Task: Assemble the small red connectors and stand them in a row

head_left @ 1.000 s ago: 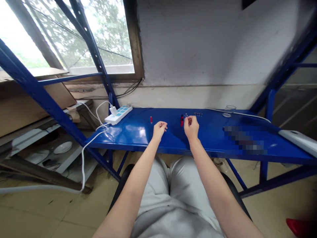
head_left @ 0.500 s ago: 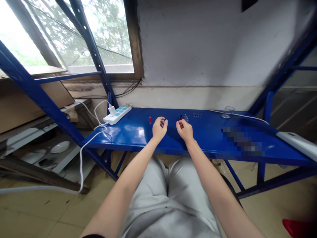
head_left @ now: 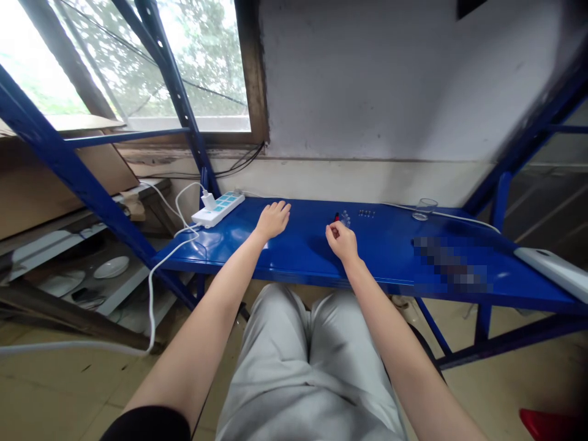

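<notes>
My left hand (head_left: 274,220) is palm down over the blue table, fingers stretched forward and slightly apart. It covers the spot where a small red cylinder stood, and the cylinder is hidden now. My right hand (head_left: 342,241) is closed in a pinch above the table. Whatever its fingertips hold is too small or too hidden to name. Just beyond them shows a small red and black piece (head_left: 337,217); whether it is touched I cannot tell. Beside it lie several small clear pieces (head_left: 345,218). Further right is a row of tiny metallic pieces (head_left: 366,214).
A white power strip (head_left: 218,209) with a plugged-in cable lies at the table's left end. At the back right stands a clear glass (head_left: 424,209). A blurred dark object (head_left: 452,264) and a white device (head_left: 554,271) occupy the right side. Blue frame posts flank the table (head_left: 307,262).
My left hand has moved left and forward, its curled fingers now stretched out over the red cylinder's spot. My right hand stays nearly where it was, still pinched.
</notes>
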A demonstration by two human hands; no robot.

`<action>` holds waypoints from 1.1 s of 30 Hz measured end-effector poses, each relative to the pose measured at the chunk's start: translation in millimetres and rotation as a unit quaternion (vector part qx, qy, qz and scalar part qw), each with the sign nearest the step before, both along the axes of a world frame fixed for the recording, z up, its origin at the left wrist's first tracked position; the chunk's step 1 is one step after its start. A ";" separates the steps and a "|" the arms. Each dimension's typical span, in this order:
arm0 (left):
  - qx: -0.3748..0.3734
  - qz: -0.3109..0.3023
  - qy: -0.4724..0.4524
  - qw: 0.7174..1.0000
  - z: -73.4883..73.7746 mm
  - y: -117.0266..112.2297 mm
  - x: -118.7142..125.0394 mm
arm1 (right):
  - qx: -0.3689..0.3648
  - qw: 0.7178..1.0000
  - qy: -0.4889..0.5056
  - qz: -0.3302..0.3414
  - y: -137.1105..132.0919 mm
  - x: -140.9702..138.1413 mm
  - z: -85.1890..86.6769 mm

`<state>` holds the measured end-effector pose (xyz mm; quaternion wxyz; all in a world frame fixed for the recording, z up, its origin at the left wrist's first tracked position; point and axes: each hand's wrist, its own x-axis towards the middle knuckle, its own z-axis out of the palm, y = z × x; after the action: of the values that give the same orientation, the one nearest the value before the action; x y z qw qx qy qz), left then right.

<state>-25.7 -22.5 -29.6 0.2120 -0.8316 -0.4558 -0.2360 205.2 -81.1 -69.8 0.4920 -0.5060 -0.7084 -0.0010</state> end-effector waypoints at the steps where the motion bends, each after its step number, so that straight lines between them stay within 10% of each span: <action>1: -0.002 0.003 0.008 1.000 -1.9 0.1 -0.6 | -0.001 1.000 -0.001 0.002 -0.2 0.2 -0.1; 33: -0.174 0.094 -0.002 0.980 -20.5 12.8 3.8 | -0.036 0.999 -0.005 0.006 -1.9 -0.3 3.3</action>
<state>-21.9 -9.6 -50.1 0.0843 -0.8085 -0.5669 -0.1335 204.9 -83.0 -66.6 0.4702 -0.5188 -0.7135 0.0251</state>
